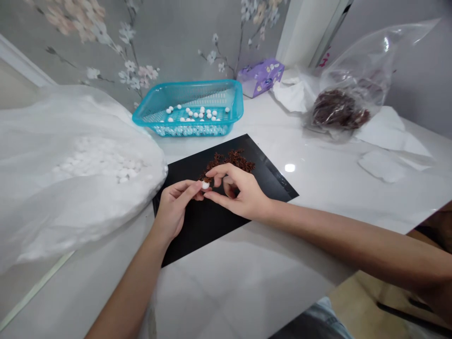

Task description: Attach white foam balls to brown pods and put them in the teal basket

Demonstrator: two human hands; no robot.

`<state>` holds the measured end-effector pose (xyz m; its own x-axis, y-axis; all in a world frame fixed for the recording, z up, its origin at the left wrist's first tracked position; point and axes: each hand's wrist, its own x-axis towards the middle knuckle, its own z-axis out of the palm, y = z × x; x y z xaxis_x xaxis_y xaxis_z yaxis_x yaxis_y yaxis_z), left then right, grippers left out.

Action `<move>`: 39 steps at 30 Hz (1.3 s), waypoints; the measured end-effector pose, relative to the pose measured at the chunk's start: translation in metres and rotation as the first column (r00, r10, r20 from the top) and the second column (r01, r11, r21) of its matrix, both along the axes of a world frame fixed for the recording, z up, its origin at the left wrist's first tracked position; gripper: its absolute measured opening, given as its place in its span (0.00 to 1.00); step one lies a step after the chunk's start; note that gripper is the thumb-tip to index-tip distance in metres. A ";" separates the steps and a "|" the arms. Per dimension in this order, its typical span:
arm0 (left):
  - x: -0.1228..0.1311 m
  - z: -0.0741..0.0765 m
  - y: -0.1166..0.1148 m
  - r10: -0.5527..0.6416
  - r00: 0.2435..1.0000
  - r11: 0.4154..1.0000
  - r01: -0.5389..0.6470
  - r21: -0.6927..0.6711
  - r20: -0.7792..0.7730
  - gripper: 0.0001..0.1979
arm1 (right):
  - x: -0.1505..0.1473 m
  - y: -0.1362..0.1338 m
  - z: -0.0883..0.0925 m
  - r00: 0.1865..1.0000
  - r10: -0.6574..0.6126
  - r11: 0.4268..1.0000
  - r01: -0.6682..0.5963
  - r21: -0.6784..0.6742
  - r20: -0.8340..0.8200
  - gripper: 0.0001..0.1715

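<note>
My left hand (174,207) pinches a small white ball (205,185) between thumb and fingertips above a black mat (197,221). My right hand (238,190) meets it from the right, fingers curled and pinched at the same ball. Just beyond the fingers lies a small heap of dark brown dried bits (231,161) on the mat.
A turquoise plastic basket (192,106) holding several white balls stands behind the mat. A big clear bag of white balls (70,174) fills the left. At the back right are a purple tissue box (260,76), a clear bag of brown material (348,106) and white paper sheets (383,162).
</note>
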<state>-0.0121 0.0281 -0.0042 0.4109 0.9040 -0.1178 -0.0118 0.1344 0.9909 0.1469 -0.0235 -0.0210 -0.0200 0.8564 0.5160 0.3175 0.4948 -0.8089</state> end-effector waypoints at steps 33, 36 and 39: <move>-0.002 -0.004 0.001 -0.032 0.999 0.998 0.034 0.044 -0.036 0.11 | 0.001 0.000 0.002 0.999 -0.030 0.999 0.031 -0.034 0.020 0.21; -0.001 -0.004 0.000 -0.037 0.999 0.998 0.038 0.043 -0.034 0.10 | 0.002 0.001 0.002 0.998 -0.024 0.999 0.026 -0.032 0.055 0.19; -0.002 -0.003 0.000 -0.033 0.999 0.998 0.035 0.045 -0.040 0.09 | 0.003 0.002 0.002 0.995 -0.047 0.999 0.046 0.011 0.086 0.13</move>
